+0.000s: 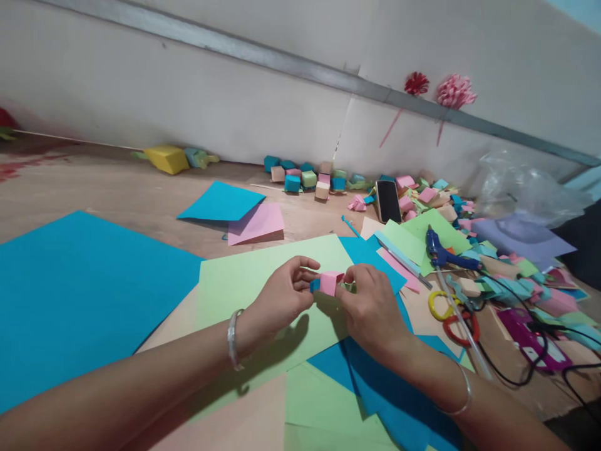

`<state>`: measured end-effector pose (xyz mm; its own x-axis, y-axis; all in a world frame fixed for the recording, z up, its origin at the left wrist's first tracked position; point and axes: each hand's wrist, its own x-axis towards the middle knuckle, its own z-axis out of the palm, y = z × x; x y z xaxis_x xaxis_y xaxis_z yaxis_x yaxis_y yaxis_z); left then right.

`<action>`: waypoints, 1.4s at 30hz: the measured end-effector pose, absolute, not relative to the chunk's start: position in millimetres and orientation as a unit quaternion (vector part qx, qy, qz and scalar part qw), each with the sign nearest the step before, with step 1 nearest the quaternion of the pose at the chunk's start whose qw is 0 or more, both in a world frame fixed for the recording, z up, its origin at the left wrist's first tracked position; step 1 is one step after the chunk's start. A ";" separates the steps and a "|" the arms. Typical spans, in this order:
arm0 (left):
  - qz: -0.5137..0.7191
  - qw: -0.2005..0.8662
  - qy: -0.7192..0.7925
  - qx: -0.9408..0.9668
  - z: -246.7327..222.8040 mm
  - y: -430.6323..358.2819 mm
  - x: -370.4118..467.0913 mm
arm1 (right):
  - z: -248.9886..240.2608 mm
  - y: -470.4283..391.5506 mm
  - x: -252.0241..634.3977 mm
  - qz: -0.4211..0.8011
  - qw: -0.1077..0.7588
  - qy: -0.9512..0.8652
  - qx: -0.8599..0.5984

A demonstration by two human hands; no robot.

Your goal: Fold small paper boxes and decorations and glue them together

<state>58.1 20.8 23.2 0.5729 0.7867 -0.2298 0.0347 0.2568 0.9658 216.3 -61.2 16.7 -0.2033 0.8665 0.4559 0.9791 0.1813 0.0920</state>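
Observation:
Between my two hands is a small folded pink paper piece (330, 283), with a blue paper bit on its left end and a green bit on its right. My left hand (287, 289) has its fingers closed around the blue end. From the other side, my right hand (372, 307) pinches the piece near the green bit; its fingertips are partly hidden. Both hands are just above a light green paper sheet (244, 282). More blue paper (380, 376) lies beneath my right wrist.
A large blue sheet (94, 294) covers the left. Folded paper cubes (292, 183) line the wall. To the right are a phone (388, 202), a blue glue gun (439, 250), scissors (460, 327), a magenta power strip (533, 338) with black cords, and heaped paper pieces.

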 end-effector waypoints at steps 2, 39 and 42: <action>0.274 0.703 0.376 0.538 20.9 21.5 58.5 | 15.9 -60.9 216.1 -0.182 0.147 -0.754 -0.614; 0.220 0.764 0.284 0.537 19.9 34.0 50.8 | 26.3 -64.4 213.3 -0.203 0.248 -0.762 -0.563; 0.162 0.813 0.244 0.503 20.6 36.7 47.6 | 27.6 -65.6 214.5 -0.212 0.257 -0.773 -0.540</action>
<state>47.6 36.7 20.6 0.8289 0.5084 -0.2333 -0.0178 0.4409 0.8974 214.5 -65.6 27.6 -0.2842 0.7261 0.6261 0.9441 0.3258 0.0507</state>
